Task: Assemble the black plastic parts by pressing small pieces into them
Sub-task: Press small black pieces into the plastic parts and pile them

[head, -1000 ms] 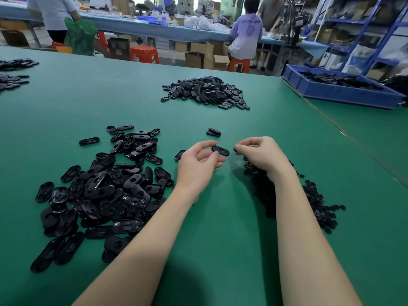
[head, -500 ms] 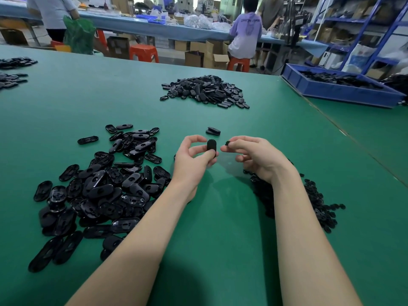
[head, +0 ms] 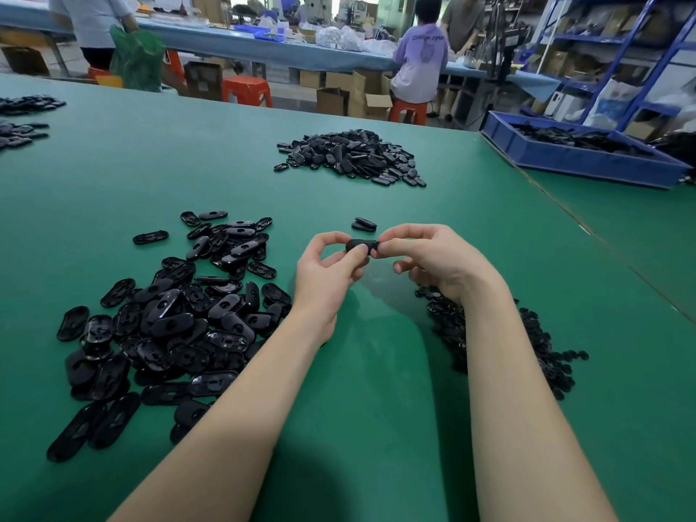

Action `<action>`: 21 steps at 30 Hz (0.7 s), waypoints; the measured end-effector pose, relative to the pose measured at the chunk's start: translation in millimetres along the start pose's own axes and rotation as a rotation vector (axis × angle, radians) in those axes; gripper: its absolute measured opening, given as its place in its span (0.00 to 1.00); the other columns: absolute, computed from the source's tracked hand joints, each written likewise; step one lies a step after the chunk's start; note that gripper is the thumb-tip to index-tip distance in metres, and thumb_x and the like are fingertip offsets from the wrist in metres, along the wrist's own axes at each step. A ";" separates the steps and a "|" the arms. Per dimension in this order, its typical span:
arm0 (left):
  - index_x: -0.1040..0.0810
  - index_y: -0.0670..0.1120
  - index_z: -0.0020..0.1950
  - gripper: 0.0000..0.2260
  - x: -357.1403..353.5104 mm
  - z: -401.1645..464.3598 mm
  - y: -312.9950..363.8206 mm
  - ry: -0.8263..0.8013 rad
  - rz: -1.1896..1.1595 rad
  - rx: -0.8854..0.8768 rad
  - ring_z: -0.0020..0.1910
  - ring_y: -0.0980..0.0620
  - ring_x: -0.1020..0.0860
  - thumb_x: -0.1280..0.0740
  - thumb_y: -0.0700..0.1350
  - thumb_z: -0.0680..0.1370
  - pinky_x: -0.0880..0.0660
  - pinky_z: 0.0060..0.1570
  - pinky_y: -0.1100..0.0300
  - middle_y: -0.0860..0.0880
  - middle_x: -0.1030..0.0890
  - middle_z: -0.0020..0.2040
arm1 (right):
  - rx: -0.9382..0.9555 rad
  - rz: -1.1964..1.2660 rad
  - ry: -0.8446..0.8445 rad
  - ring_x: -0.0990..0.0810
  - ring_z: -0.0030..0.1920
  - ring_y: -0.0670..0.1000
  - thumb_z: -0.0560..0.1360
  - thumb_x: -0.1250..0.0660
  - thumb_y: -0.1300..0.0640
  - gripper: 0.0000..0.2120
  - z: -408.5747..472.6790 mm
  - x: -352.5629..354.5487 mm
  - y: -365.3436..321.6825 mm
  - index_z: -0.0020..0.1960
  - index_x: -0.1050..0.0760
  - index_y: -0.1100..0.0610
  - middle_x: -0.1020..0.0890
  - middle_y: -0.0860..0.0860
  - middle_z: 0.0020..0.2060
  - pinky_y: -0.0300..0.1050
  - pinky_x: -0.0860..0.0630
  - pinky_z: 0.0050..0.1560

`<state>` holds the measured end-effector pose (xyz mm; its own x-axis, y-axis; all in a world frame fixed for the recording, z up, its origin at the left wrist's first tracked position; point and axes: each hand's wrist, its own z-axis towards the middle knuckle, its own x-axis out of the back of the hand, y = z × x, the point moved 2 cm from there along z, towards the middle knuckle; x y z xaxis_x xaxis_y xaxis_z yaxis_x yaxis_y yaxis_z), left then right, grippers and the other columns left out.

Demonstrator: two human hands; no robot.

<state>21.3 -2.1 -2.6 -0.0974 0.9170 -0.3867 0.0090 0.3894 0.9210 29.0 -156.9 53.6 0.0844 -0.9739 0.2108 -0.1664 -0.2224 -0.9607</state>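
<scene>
1. At about two o'clock from your hands, a shallow blue bin (head: 587,160) sits on the neighbouring green surface; it holds a layer of black plastic pieces, too far off to tell apart.
2. No other container is on your green table (head: 376,371); everything else lies loose in heaps.
3. Your left hand (head: 324,273) is raised above the table near the middle of the view, thumb and curled fingers pinching the left end of one oval black part (head: 360,245).
4. Your right hand (head: 433,258) meets it from three o'clock, thumb and forefinger pinched against the right end of that same part. A small piece between those fingertips cannot be made out.
5. The part lies roughly level between the two grips, held clear of the table, with both sets of fingertips touching it.
6. At nine o'clock from your hands, a broad heap of oval black shells (head: 177,325) spreads across the table beside your left forearm.
7. At five o'clock, partly hidden under your right forearm, lies a heap of small black pieces (head: 542,352).
8. Just beyond your fingers at twelve o'clock, two oval parts (head: 364,224) lie stacked on the table.
9. Farther off at twelve o'clock sits a larger mound of black parts (head: 350,156).
10. At ten o'clock, near the table's far left edge, more black parts (head: 22,118) lie scattered.
</scene>
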 end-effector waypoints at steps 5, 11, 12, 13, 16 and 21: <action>0.19 0.44 0.55 0.05 -1.6 -1.2 3.3 -0.066 -0.079 0.026 0.47 0.50 0.14 0.33 0.39 0.81 0.21 0.45 0.63 0.46 0.13 0.46 | -0.001 -0.078 0.102 0.23 0.28 0.42 0.73 0.24 0.59 0.05 1.4 -4.7 2.1 0.39 0.14 0.51 0.16 0.46 0.34 0.34 0.33 0.26; 0.19 0.41 0.59 0.09 -2.3 -2.7 5.4 -0.090 -0.091 0.055 0.50 0.49 0.14 0.35 0.41 0.83 0.20 0.46 0.63 0.45 0.13 0.51 | -0.007 -0.100 0.165 0.30 0.27 0.43 0.72 0.23 0.58 0.04 -1.7 -3.9 0.1 0.40 0.14 0.50 0.19 0.46 0.32 0.34 0.35 0.25; 0.19 0.41 0.59 0.09 -2.6 -3.1 5.8 -0.094 -0.086 0.054 0.51 0.49 0.14 0.35 0.41 0.83 0.20 0.46 0.63 0.45 0.13 0.52 | -0.007 -0.107 0.166 0.30 0.26 0.43 0.72 0.23 0.57 0.03 -2.4 -3.9 -0.5 0.40 0.14 0.50 0.20 0.46 0.31 0.34 0.36 0.25; 0.18 0.41 0.59 0.09 -2.8 -3.4 6.1 -0.099 -0.080 0.052 0.51 0.49 0.14 0.36 0.42 0.83 0.21 0.46 0.64 0.45 0.14 0.52 | -0.006 -0.114 0.164 0.31 0.25 0.42 0.72 0.23 0.57 0.03 -3.1 -4.2 -0.9 0.41 0.14 0.50 0.21 0.46 0.30 0.34 0.36 0.24; 0.17 0.42 0.58 0.09 -2.9 -3.9 7.1 -0.107 -0.069 0.049 0.51 0.49 0.15 0.35 0.42 0.83 0.21 0.46 0.64 0.45 0.14 0.53 | 0.005 -0.123 0.162 0.33 0.22 0.41 0.73 0.24 0.58 0.03 -3.5 -5.6 -2.0 0.42 0.14 0.50 0.21 0.42 0.27 0.33 0.37 0.24; 0.16 0.45 0.54 0.07 -3.4 -4.2 7.4 -0.111 -0.065 0.052 0.51 0.50 0.15 0.33 0.43 0.82 0.21 0.45 0.65 0.47 0.13 0.51 | 0.004 -0.142 0.182 0.32 0.27 0.43 0.72 0.23 0.56 0.02 -4.1 -5.2 -3.2 0.42 0.14 0.49 0.21 0.45 0.30 0.33 0.36 0.25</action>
<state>17.6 -2.7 5.8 0.0109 0.8924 -0.4512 0.0577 0.4499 0.8912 25.0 -151.3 56.4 -0.0723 -0.9251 0.3727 -0.1620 -0.3578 -0.9196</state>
